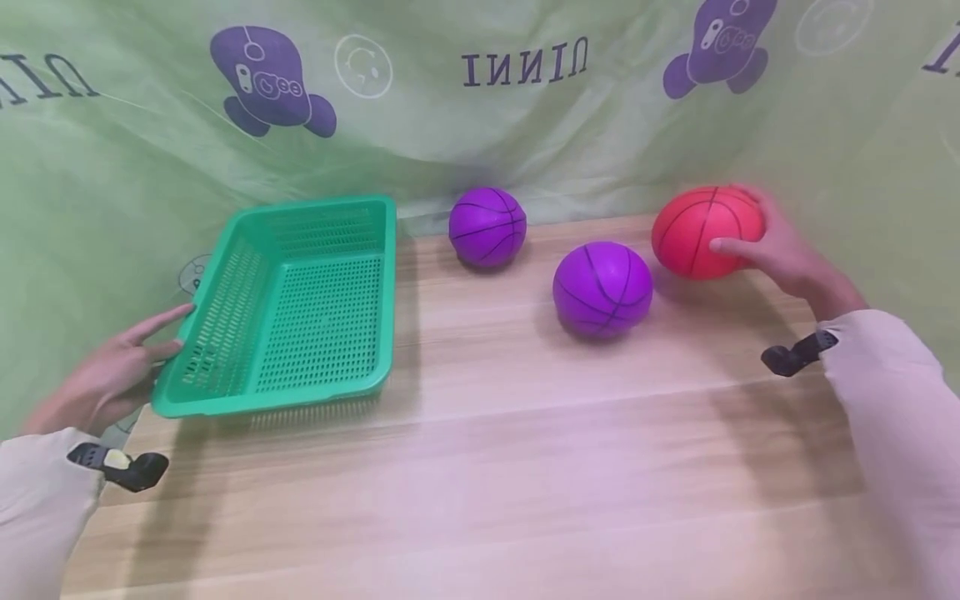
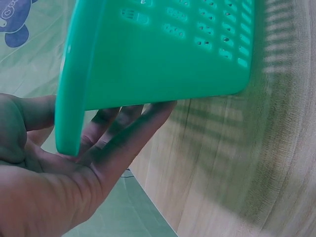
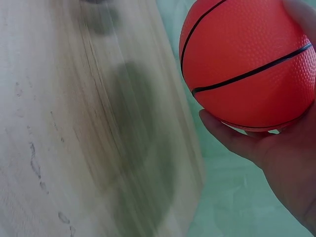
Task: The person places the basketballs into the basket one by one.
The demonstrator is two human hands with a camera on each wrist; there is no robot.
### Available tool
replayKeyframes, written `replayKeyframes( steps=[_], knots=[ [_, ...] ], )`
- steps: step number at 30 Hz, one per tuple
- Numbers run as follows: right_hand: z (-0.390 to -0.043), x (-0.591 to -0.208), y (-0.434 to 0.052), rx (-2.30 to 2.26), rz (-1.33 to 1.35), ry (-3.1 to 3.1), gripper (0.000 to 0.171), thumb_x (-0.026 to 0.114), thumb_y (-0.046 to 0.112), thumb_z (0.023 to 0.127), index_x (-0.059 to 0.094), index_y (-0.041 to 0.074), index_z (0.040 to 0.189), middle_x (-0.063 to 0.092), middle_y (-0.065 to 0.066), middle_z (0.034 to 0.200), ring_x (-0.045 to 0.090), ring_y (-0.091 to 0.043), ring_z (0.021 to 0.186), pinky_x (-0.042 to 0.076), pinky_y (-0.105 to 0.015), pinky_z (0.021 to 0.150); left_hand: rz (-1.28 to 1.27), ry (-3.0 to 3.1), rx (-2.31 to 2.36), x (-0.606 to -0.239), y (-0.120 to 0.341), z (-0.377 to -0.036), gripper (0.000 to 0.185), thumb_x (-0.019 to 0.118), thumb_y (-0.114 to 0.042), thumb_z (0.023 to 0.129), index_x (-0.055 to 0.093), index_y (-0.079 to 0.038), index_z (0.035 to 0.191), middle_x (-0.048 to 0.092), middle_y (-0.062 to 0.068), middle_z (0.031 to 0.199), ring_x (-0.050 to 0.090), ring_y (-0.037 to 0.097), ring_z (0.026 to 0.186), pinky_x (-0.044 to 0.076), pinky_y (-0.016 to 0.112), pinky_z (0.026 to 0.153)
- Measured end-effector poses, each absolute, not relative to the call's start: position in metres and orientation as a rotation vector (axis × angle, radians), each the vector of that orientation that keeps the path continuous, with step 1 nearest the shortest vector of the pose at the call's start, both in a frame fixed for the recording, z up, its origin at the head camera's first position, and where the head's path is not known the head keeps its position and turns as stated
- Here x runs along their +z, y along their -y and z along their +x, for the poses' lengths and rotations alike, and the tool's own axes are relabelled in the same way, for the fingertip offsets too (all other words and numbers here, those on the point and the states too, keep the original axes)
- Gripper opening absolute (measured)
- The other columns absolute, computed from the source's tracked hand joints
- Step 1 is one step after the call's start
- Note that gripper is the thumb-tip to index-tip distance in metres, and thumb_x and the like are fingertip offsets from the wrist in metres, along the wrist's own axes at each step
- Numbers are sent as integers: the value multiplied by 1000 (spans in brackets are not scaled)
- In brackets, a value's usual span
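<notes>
Our right hand point(image 1: 772, 250) is curled round the red ball point(image 1: 707, 231), thumb on its near side and fingers wrapped over the far side; in the right wrist view the ball point(image 3: 249, 64) sits in the palm point(image 3: 276, 158), and we cannot tell whether it still touches the bench point(image 1: 480, 467). The ball is at the far right of the bench, close to the green cloth point(image 1: 480, 125) behind.

Our left hand point(image 1: 112, 375) lies spread with straight fingers against the near left corner of the green basket point(image 1: 315, 383). From the left wrist the fingers point(image 2: 123, 138) reach under the basket's rim point(image 2: 66, 113), which looks tilted up off the wood.

The basket stands at the far left of the bench. Between it and the red ball lie two purple balls: one point(image 1: 487, 226) far back by the cloth, the other point(image 1: 602, 288) nearer us and just left of the red ball, apart from it
</notes>
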State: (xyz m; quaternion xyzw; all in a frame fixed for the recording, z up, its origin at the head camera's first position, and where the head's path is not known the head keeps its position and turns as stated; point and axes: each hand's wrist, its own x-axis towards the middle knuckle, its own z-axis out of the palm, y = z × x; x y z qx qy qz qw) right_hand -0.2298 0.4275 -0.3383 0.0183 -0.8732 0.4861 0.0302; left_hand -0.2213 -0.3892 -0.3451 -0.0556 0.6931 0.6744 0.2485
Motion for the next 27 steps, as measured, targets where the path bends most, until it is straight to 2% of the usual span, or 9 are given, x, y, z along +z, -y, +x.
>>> replayKeyframes(
  steps=[5, 16, 22, 27],
  knots=[
    [-213, -328, -423, 1400, 81, 2716, 84, 71, 17, 93, 19, 23, 159, 32, -14, 143, 47, -15, 109, 53, -17, 72, -162, -1930, 1803, -343, 387, -222, 68, 37, -7, 109, 3, -32, 162, 63, -5, 107, 67, 18, 91, 58, 39, 73],
    [-192, -314, -419, 1336, 123, 2785, 82, 72, 17, 92, 23, 25, 157, 34, -11, 140, 47, -15, 108, 54, -20, 70, -201, -1912, 1783, -344, 389, -216, 69, 41, -12, 109, 0, -33, 161, 65, -3, 104, 68, 20, 91, 59, 43, 77],
    [-182, -305, -416, 1328, 167, 2789, 84, 71, 11, 91, 22, 25, 157, 35, -9, 139, 47, -15, 108, 54, -19, 70, -200, -1951, 1747, -342, 389, -216, 69, 41, -11, 108, 3, -34, 161, 59, -8, 108, 65, 15, 92, 58, 39, 78],
    [-170, -295, -409, 1330, 181, 2798, 85, 70, 7, 90, 23, 27, 158, 35, -7, 137, 48, -14, 106, 54, -19, 69, -203, -1924, 1779, -339, 384, -218, 70, 40, -8, 108, 3, -34, 161, 64, -5, 102, 66, 16, 90, 58, 38, 76]
  ],
)
